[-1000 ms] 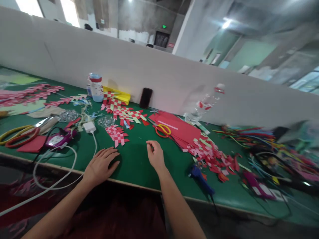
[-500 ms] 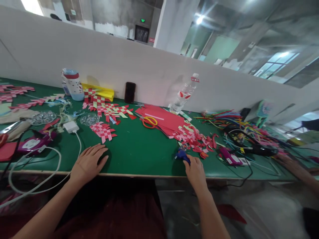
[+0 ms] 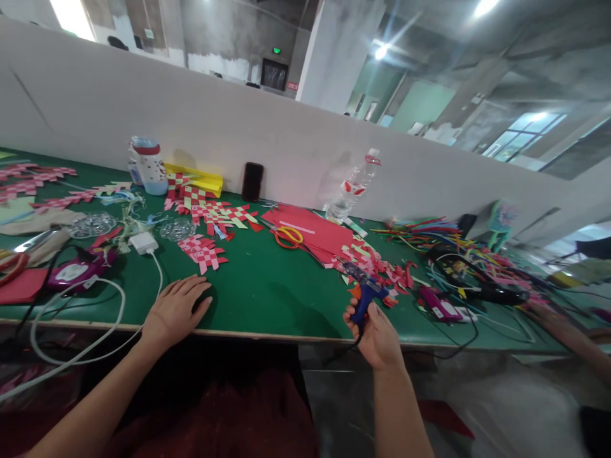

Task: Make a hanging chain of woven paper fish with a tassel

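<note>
In my right hand (image 3: 379, 334) is a blue glue gun (image 3: 366, 296) with an orange trigger, held by its handle above the table's front edge. Its nozzle points up and to the left. My left hand (image 3: 176, 310) lies flat on the green table (image 3: 267, 292), fingers stretched out and holding nothing. Just beyond those fingers is a woven pink paper piece (image 3: 204, 251). Behind the glue gun lie many pink and red paper scraps (image 3: 375, 257). Red paper sheets (image 3: 315, 232) lie mid-table, with yellow-and-orange-handled scissors (image 3: 289, 237) on their left edge.
A clear bottle (image 3: 351, 191), a dark phone (image 3: 252, 182) and a patterned flask (image 3: 151, 168) stand along the white partition (image 3: 214, 121). White cable (image 3: 119, 305) loops at left near a purple box (image 3: 81, 270). Coloured pipe cleaners (image 3: 429, 235) and another person's arm (image 3: 568, 334) are at right.
My right hand has lifted the glue gun off the table and turned it upright, nozzle up. My left hand stays flat in place; the view has shifted slightly.
</note>
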{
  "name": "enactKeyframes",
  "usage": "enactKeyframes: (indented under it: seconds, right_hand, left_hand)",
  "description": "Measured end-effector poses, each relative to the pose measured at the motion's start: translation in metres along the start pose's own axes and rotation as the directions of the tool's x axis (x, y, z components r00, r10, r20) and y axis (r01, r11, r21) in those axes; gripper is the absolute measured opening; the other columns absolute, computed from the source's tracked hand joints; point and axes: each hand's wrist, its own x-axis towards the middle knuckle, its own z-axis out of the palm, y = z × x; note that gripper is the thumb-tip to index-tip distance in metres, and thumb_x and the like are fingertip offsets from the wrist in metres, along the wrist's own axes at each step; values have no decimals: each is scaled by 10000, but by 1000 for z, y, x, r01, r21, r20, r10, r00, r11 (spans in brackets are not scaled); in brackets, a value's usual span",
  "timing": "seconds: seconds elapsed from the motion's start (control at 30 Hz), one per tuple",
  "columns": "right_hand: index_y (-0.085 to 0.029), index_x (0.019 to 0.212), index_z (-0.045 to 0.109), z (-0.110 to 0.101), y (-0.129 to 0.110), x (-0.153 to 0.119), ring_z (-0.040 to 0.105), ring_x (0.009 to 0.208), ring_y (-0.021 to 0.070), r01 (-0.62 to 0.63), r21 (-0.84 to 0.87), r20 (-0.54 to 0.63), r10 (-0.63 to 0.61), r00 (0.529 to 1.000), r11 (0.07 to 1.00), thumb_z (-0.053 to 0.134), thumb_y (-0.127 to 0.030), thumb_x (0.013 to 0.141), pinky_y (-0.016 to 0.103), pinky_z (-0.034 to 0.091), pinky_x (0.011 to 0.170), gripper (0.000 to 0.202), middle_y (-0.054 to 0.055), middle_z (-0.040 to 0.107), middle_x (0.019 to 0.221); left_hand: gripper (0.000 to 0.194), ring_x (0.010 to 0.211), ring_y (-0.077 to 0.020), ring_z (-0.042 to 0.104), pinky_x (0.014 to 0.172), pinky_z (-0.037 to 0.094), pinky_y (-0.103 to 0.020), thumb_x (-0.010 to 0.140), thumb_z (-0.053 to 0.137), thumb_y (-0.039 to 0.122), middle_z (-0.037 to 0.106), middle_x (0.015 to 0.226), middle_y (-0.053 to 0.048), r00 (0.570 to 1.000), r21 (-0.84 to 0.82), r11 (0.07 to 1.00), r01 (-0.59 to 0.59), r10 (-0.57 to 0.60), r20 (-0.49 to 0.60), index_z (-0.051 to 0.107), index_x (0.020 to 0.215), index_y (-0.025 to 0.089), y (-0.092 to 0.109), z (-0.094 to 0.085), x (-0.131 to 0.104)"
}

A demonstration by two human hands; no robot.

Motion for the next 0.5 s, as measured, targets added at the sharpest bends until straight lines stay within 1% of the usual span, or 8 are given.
enactKeyframes:
  seconds: [0.1, 0.17, 0.23, 0.3, 0.4, 0.43, 0.47, 0.5]
  right_hand:
    - [-231, 924, 580, 8, 4, 5, 635, 715, 209, 31, -113, -28, -34, 999, 993, 579, -676, 743, 392, 553, 618, 481, 56, 661, 840]
    - [-233, 975, 576, 8, 5, 15, 635, 761, 226, 71, -238, -70, -90, 993, 969, 609, -637, 715, 430, 539, 709, 482, 59, 665, 876]
    - [-217, 977, 593, 7, 3, 27, 619, 860, 279, 109, -385, -115, -165, 980, 917, 653, -570, 656, 503, 483, 837, 480, 88, 659, 914]
    - [-201, 930, 613, 3, 3, 39, 575, 977, 365, 134, -509, -139, -235, 962, 850, 659, -497, 607, 584, 384, 930, 441, 139, 650, 938]
    - [-177, 917, 623, -7, 16, 54, 543, 1026, 432, 195, -643, -94, -328, 940, 741, 576, -440, 646, 624, 309, 968, 381, 194, 644, 923]
    - [-172, 962, 625, -12, 24, 58, 563, 971, 426, 252, -771, -9, -405, 914, 585, 503, -451, 709, 618, 345, 932, 396, 191, 645, 892]
    - [-161, 1002, 629, -17, 33, 61, 575, 903, 423, 290, -851, 69, -454, 889, 438, 455, -454, 750, 616, 372, 889, 424, 186, 639, 841]
    - [-150, 1039, 631, -22, 42, 64, 578, 857, 424, 316, -887, 116, -499, 859, 337, 427, -455, 778, 618, 386, 852, 451, 181, 628, 792]
  left_hand:
    - [338, 1199, -272, 568, 1031, 403, -453, 913, 452, 381, 649, 1259, -69, 1000, 18, 1000, -1, 1, -10, 643, 1150, 233, 1, 0, 2]
    - [329, 1189, -274, 569, 1017, 404, -457, 915, 455, 368, 650, 1251, -76, 1000, 28, 1000, -4, 4, -18, 645, 1143, 227, 2, -1, 3]
    - [309, 1168, -273, 577, 998, 411, -460, 908, 469, 341, 653, 1239, -75, 1000, 27, 1000, -7, 7, -17, 646, 1135, 229, 4, -3, 5]
    - [297, 1163, -269, 574, 983, 414, -454, 903, 480, 310, 653, 1228, -73, 1000, 22, 1000, -12, 12, -9, 640, 1139, 226, 7, -6, 6]
    - [285, 1162, -268, 562, 979, 407, -456, 902, 490, 285, 652, 1207, -82, 1000, 17, 1000, -11, 11, -18, 636, 1139, 222, 11, -10, 8]
    - [281, 1160, -267, 560, 982, 405, -456, 900, 496, 282, 652, 1199, -84, 1000, 13, 1000, -9, 10, -22, 636, 1136, 222, 12, -12, 8]
    - [276, 1156, -264, 558, 984, 404, -452, 896, 505, 281, 652, 1192, -82, 1000, 12, 1000, -7, 7, -26, 636, 1132, 224, 13, -13, 8]
    - [272, 1157, -260, 556, 989, 403, -446, 892, 514, 280, 650, 1190, -78, 1000, 13, 1000, -3, 4, -30, 635, 1130, 226, 13, -13, 8]
